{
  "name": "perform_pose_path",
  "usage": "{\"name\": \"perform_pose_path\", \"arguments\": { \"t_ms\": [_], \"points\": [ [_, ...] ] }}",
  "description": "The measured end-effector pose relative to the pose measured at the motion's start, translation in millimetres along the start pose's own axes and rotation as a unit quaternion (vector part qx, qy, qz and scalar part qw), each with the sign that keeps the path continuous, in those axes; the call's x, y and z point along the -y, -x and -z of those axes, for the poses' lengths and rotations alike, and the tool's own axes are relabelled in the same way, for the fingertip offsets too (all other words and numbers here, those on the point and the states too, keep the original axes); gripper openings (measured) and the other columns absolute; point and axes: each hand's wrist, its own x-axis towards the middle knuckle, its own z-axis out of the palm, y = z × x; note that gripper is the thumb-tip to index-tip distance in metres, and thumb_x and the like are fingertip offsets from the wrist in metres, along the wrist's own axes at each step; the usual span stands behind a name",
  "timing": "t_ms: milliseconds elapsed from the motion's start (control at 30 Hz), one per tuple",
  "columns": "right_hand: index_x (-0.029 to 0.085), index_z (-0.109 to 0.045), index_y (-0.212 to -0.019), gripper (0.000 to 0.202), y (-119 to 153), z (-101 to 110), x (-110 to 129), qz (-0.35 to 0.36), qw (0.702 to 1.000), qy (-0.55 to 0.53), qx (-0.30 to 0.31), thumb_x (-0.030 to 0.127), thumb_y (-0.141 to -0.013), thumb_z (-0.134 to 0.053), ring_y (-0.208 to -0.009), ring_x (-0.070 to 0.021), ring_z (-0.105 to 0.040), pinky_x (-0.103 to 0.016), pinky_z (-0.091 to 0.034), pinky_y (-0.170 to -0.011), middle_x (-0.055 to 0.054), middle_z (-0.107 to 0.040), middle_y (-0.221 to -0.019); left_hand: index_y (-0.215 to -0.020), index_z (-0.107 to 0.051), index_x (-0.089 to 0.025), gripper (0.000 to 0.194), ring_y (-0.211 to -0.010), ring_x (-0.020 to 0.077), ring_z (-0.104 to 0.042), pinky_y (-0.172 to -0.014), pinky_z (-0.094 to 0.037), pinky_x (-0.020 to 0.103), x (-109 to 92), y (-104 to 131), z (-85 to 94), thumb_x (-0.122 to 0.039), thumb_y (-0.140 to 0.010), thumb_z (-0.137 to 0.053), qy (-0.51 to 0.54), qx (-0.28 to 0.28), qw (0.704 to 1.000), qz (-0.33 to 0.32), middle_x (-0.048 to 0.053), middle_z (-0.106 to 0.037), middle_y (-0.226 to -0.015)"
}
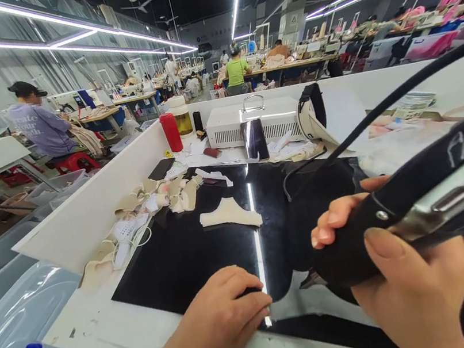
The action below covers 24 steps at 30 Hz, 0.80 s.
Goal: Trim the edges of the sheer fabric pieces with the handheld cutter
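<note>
My right hand [413, 280] is wrapped around a black corded power tool [356, 248] with a long metal plate along its side. The tool's narrow metal tip [313, 279] points left, just above a curved edge of a glossy black sheet [193, 267]. A pale strip of surface shows along that edge. My left hand [229, 314] lies low over the front of the sheet, its fingers bent and pressed together. What its fingertips hold, if anything, is hidden. Beyond it, a cream cut piece [229, 214] lies flat on the sheet.
Cream moulded cups [178, 193] and scraps line the left wall. A phone [255, 140] leans against a white vented box [254, 121] at the back, near a red cup [170, 132]. The tool's cable [379, 105] arches across the right. A clear plastic bin [29, 309] stands left.
</note>
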Motion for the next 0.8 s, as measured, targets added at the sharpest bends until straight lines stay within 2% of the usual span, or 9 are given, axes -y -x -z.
{"name": "perform_pose_path", "arguments": {
  "t_ms": [67, 133, 267, 400, 500, 800],
  "points": [
    [0.028, -0.062, -0.111, 0.04, -4, 3, 1, 0.0, 1.0, 0.006, -0.03, 0.038, -0.081, -0.086, -0.065, -0.0189, -0.063, -0.035, -0.057, -0.062, 0.003, -0.067, -0.081, -0.117, -0.068, -0.02, 0.02, -0.111, 0.0178, -0.068, -0.109, -0.052, 0.036, 8, -15, 4.0, -0.018, -0.107, -0.051, 0.021, 0.037, 0.999, -0.032, 0.005, -0.075, -0.114],
    [0.028, -0.062, -0.111, 0.041, -5, 4, 1, 0.001, 0.999, 0.008, -0.039, 0.038, -0.08, -0.087, -0.064, -0.0186, -0.063, -0.035, -0.057, -0.062, 0.003, -0.067, -0.081, -0.124, -0.064, -0.021, 0.021, -0.12, 0.0182, -0.066, -0.115, -0.048, 0.037, 16, -31, 6.2, -0.018, -0.103, -0.06, 0.055, 0.081, 0.993, -0.061, 0.004, -0.074, -0.123],
    [0.029, -0.061, -0.116, 0.038, -1, 5, -4, 0.004, 1.0, -0.003, -0.015, 0.035, -0.085, -0.084, -0.066, -0.018, -0.064, -0.032, -0.058, -0.059, 0.002, -0.067, -0.083, -0.133, -0.058, -0.022, 0.051, -0.139, 0.0218, -0.054, -0.12, -0.042, 0.038, 28, -54, 4.4, -0.02, -0.088, -0.081, 0.11, 0.144, 0.98, -0.083, 0.004, -0.071, -0.131],
    [0.028, -0.06, -0.119, 0.041, 3, 2, -10, -0.001, 1.0, -0.025, -0.003, 0.033, -0.086, -0.084, -0.07, -0.0168, -0.065, -0.032, -0.061, -0.065, 0.001, -0.068, -0.086, -0.134, -0.056, -0.023, 0.054, -0.147, 0.0244, -0.047, -0.125, -0.035, 0.047, 35, -62, -1.3, -0.027, -0.087, -0.083, 0.134, 0.193, 0.968, -0.085, 0.007, -0.069, -0.135],
    [0.028, -0.059, -0.119, 0.04, 4, -1, -13, -0.001, 0.999, -0.033, 0.005, 0.033, -0.087, -0.083, -0.07, -0.0162, -0.066, -0.032, -0.061, -0.065, 0.001, -0.068, -0.088, -0.133, -0.055, -0.024, 0.052, -0.147, 0.0252, -0.047, -0.126, -0.028, 0.054, 38, -62, -5.4, -0.029, -0.088, -0.081, 0.139, 0.206, 0.965, -0.082, 0.009, -0.067, -0.139],
    [0.028, -0.058, -0.121, 0.038, 6, 1, -15, 0.004, 0.999, -0.029, 0.038, 0.031, -0.091, -0.079, -0.072, -0.0163, -0.065, -0.03, -0.061, -0.063, 0.0, -0.067, -0.089, -0.138, -0.054, -0.024, 0.066, -0.147, 0.0257, -0.047, -0.129, -0.017, 0.054, 36, -59, -9.3, -0.042, -0.083, -0.085, 0.161, 0.207, 0.963, -0.061, 0.01, -0.064, -0.143]
  ]
}}
